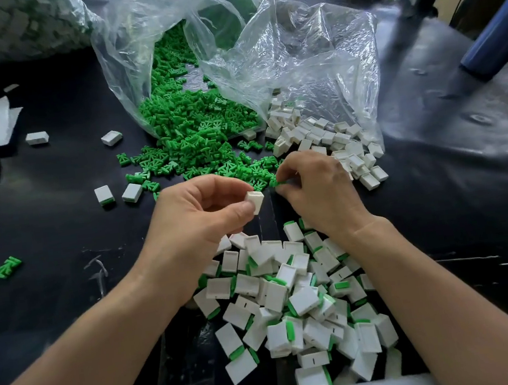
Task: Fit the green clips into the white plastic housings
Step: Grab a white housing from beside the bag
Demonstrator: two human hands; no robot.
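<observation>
My left hand [197,212] pinches a small white rectangular plastic housing [255,201]. My right hand [316,184] pinches a green plastic clip [277,183], just beside it, above the black table [51,186].

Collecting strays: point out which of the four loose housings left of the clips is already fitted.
The left housing of the nearer pair: green shows along its near edge; the others look white.

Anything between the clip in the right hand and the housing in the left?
Nothing visible. The right hand pinches a green clip just beside the white housing held by the left hand; only a bare gap separates them.
</observation>
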